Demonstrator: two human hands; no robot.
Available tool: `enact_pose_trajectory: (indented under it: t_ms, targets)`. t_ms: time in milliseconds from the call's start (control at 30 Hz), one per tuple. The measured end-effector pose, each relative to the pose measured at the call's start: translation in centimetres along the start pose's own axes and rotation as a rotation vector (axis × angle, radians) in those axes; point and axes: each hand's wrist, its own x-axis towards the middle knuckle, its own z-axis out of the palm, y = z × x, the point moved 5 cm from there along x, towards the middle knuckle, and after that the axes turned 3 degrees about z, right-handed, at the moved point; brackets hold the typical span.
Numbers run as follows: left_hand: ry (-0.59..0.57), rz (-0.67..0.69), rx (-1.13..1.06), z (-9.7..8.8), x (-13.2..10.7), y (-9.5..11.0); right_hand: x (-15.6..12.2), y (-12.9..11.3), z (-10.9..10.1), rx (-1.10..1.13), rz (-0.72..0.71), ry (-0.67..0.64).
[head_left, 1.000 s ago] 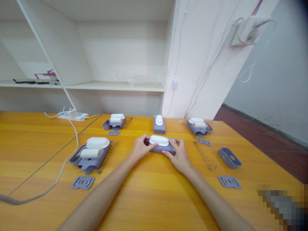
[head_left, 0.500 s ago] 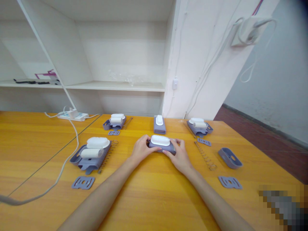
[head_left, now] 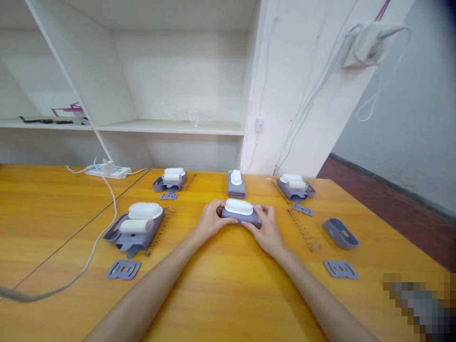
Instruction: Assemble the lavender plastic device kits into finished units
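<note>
My left hand (head_left: 211, 220) grips the left end of a purple-grey plastic housing (head_left: 242, 218), thumb along its near side. My right hand (head_left: 266, 230) holds the right end the same way. A white oval brush head (head_left: 238, 207) with bristles upward sits on top of the housing. Just behind it stands a similar purple-grey housing (head_left: 236, 191) with a white brush head on it. To the right of my right hand lie a long coil spring (head_left: 305, 232), a purple-grey oval cup (head_left: 340, 233) and a flat slotted plate (head_left: 341, 269).
At left, a parts pile (head_left: 137, 228) has a spring beside it and a slotted plate (head_left: 123, 269) in front. Similar piles stand at back left (head_left: 173, 178) and back right (head_left: 295, 186). A white cable (head_left: 103, 228) runs from a power strip (head_left: 109, 170) across the table's left side.
Both hands keep hold of the housing. It and the brush head have shifted very slightly to the right; the other parts stay where they were.
</note>
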Motion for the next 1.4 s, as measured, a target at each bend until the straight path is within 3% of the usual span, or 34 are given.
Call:
enact_pose_trajectory:
  t_ms: [200,467,667,933,1233,1400]
  targets:
    - [0.037,-0.058,-0.066,0.2,0.0,-0.4,0.1,0.2,-0.1,-0.002,-0.001,-0.006]
    - [0.003,-0.083,-0.118,0.1,0.1,-0.4,0.2,-0.1,-0.4,-0.033,-0.030,-0.005]
    - [-0.041,-0.115,-0.162,0.3,0.0,-1.1,0.3,0.1,-0.8,-0.035,0.065,0.012]
    - [0.012,-0.042,-0.162,0.4,0.1,0.1,0.3,-0.6,-0.5,0.007,0.011,-0.015]
    - [0.120,-0.169,-0.093,1.3,-0.3,-0.8,0.3,-0.3,-0.3,-0.006,0.005,-0.043]
    - [0.082,-0.220,-0.201,1.8,-0.3,-1.8,0.2,-0.4,-0.3,-0.003,0.002,-0.057]
